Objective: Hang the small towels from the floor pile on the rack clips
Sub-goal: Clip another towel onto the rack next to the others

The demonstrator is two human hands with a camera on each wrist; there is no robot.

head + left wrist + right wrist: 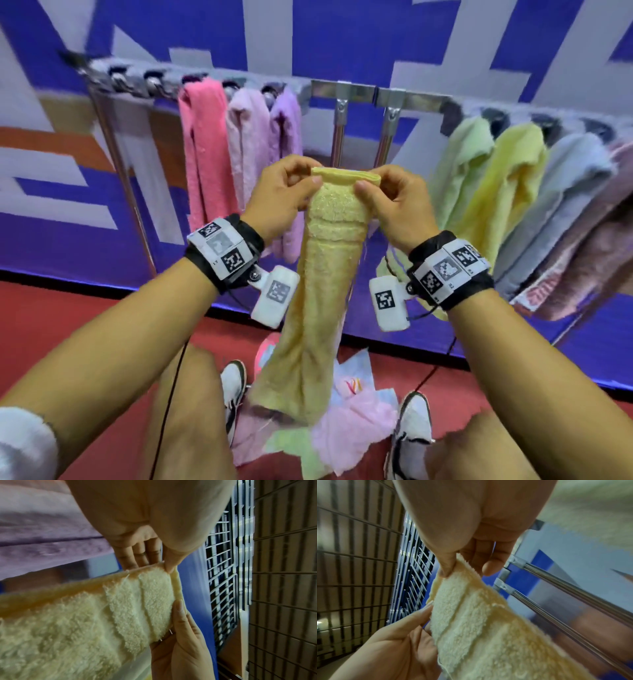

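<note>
Blue-and-white patterned wall behind, red floor below. Yellow towel held up at centre frame, top hem pinched by left hand at 9 o'clock and right hand at 3 o'clock, thumbs against curled fingers. Soft, light, limp terry; likely best gripped at the flat hem corners. Rack at 12 o'clock, floor pile at 6.
</note>
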